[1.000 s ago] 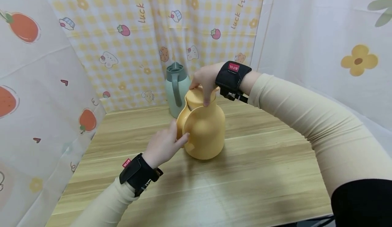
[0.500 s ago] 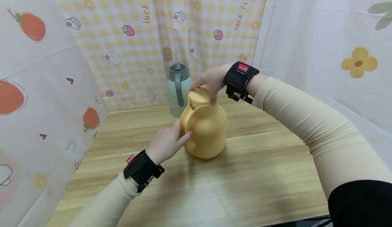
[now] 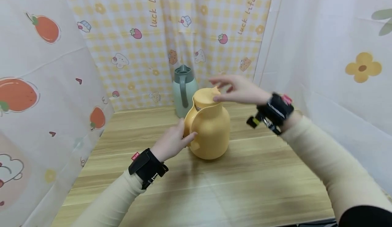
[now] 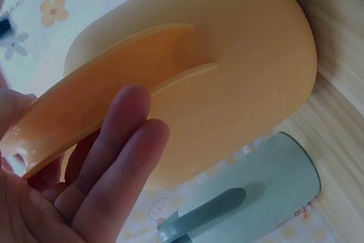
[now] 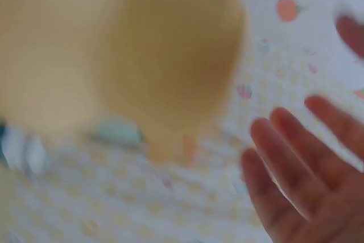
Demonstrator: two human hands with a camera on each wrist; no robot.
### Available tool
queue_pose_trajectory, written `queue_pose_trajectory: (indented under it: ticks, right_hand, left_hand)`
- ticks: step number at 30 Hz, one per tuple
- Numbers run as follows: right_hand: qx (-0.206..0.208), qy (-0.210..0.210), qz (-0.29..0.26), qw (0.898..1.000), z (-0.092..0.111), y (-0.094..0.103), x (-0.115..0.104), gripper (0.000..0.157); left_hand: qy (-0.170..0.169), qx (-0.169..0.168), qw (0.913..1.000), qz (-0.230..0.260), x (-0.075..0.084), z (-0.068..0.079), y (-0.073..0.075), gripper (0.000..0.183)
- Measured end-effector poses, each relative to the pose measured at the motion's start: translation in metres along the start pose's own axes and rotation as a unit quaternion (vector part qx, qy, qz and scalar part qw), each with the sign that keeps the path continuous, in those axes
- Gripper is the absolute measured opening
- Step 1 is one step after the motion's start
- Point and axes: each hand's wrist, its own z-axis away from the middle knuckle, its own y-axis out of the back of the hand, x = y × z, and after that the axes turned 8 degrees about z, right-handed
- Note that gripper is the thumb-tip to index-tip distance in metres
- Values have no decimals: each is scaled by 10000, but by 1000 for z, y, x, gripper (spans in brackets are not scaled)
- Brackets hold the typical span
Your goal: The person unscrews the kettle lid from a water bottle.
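A yellow vacuum jug [image 3: 212,135] stands upright on the wooden table in the head view, its round lid [image 3: 204,97] seated on top. My left hand [image 3: 171,141] grips the jug's broad handle [image 4: 96,92]; the left wrist view shows fingers around it. Beside the lid, my right hand [image 3: 240,90] has its fingers spread and holds nothing. In the right wrist view those fingers [image 5: 293,180] are apart from the blurred yellow jug. Whether the right thumb still touches the lid's edge is hard to tell in the head view.
A pale green jug [image 3: 184,94] with a dark green handle and neck stands just behind the yellow one, near the patterned back curtain [image 3: 147,60]. White printed curtains [image 3: 321,50] border both sides of the wooden table [image 3: 254,182].
My right hand has come off the lid's top and swung to the right, its fingers opening. The left hand keeps its grip on the handle. The head view has shifted slightly.
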Motion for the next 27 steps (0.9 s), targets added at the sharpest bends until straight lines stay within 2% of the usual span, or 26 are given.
queue_pose_trajectory:
  ticks: [2, 4, 6, 9, 13, 15, 20, 24, 27]
  right_hand:
    - [387, -86, -607, 9974, 22, -23, 5, 46]
    - [329, -249, -1225, 9916, 39, -46, 8, 36]
    - [65, -399, -1787, 9831, 49, -68, 11, 32]
    - [-175, -479, -2598, 9643, 53, -91, 18, 34]
    - [133, -604, -3227, 9445, 50, -102, 30, 33]
    - [277, -706, -3388, 9378, 51, -103, 37, 34]
    - [352, -923, -3408, 9350, 56, -104, 49, 36]
    - [397, -1018, -3280, 9383, 55, -105, 56, 39]
    - [370, -1049, -3188, 9413, 53, -105, 58, 42]
  left_hand:
    - [27, -101, 9999, 107, 1, 0, 1, 37]
    - [17, -190, 9996, 202, 2, -1, 2, 38]
    - [17, -220, 9993, 310, 3, -3, 3, 39]
    - [-100, -123, 9994, 305, 5, -7, 2, 41]
    - [-358, 74, 9989, 282, 11, -10, -8, 43]
    - [-534, 96, 9980, 316, 13, -9, -16, 44]
    - [-786, 41, 9956, 502, 18, -4, -37, 37]
    - [-776, 110, 9932, 863, 20, -5, -49, 32]
    - [-752, 66, 9902, 1174, 24, -8, -55, 37]
